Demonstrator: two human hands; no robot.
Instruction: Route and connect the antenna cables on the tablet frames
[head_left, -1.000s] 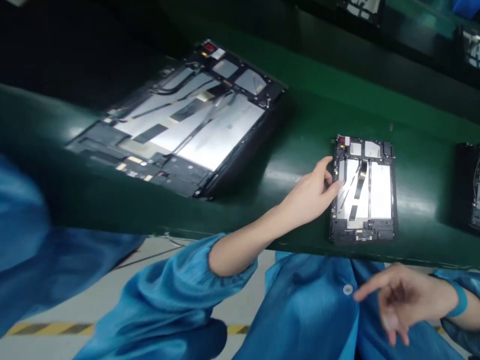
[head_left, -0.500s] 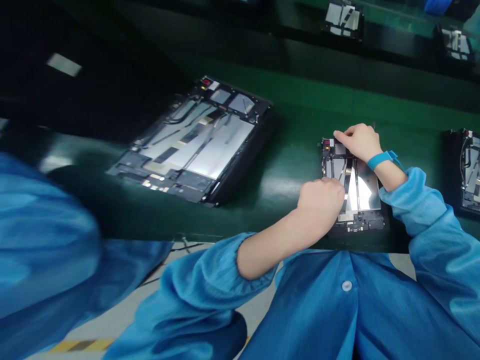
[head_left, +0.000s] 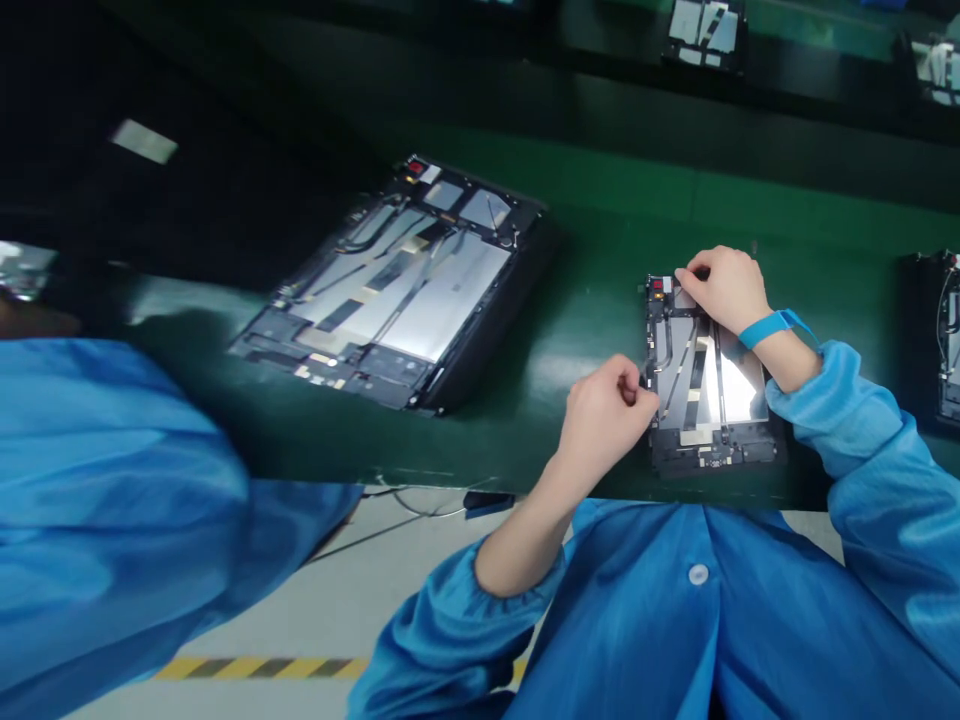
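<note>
An opened tablet (head_left: 679, 365) lies before me, its silver plates, dark ribbon strips and black frame exposed. My left hand (head_left: 606, 405) is at its left edge, thumb and forefinger pinched together; whatever is between them is too small to make out. At the top of the same tablet, my right hand (head_left: 726, 288) curls its fingers down over the upper silver patch. Its fingertips are pressed together, and I cannot see what they grip. A blue band (head_left: 769, 327) circles my right wrist.
A stack of similar opened tablets (head_left: 420, 290) stands on the green bench (head_left: 592, 250) to the left. Another stack (head_left: 946, 330) is at the right edge. One more tablet (head_left: 705, 35) sits on the far line. A co-worker's blue sleeve (head_left: 112, 480) fills the left side.
My left hand has drawn back leftward from over the tablet to its left edge, uncovering the strips. My right hand stays near the top. The co-worker's sleeve has shifted right.
</note>
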